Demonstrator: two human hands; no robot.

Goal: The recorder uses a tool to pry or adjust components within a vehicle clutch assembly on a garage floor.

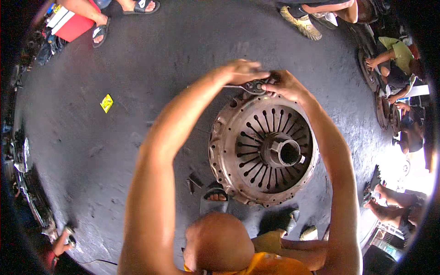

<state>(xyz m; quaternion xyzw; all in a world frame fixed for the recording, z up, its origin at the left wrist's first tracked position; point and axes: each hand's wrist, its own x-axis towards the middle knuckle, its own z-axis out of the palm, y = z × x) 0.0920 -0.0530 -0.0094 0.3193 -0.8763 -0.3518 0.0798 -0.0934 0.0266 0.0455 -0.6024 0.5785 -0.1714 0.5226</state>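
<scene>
A large round clutch pressure plate (221, 168) lies on the floor in front of me. Slotted spring fingers ring its central hub (275, 151). At its far rim, my right hand (288, 86) is closed around the head of a ratchet wrench (255, 86), whose thin metal handle points left. What sits under the wrench head is hidden by my fingers. My left hand (243, 72) is just above the handle, fingers stretched toward my right hand and partly blurred; whether it touches the wrench I cannot tell.
A yellow packet (107, 103) lies on the dark floor (87, 151) to the left. Small dark pieces (193, 182) are beside my sandalled foot (215, 197). A red and white box (72, 25) stands far left. Other people's feet (300, 22) show at the back; several people sit along the right.
</scene>
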